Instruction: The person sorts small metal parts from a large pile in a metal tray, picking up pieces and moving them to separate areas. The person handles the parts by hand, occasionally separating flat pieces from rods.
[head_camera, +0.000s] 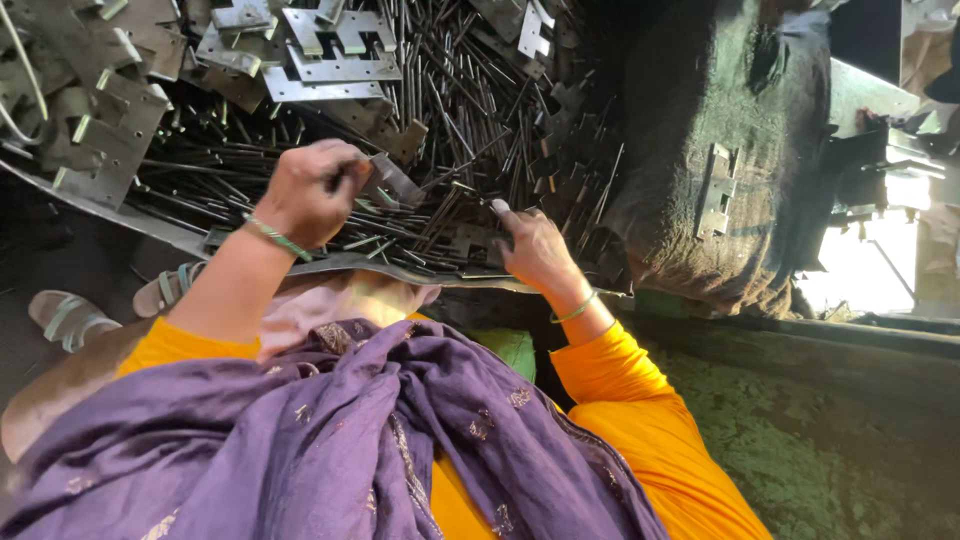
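Note:
My left hand (305, 190) is closed around a small grey metal hinge plate (392, 180), held above a heap of thin dark metal pins (470, 120). My right hand (535, 248) rests at the near edge of that heap. Its thumb is raised and its fingers curl down among the pins, so whatever they pinch is hidden. Both wrists carry green bangles, and the sleeves are orange. A purple scarf (330, 440) covers my front.
Flat hinge plates (340, 60) lie stacked at the back of the metal tray (120, 215). A dark sack (700, 120) with one hinge (715, 190) on it stands to the right. Two sandalled feet (65, 315) show at the left.

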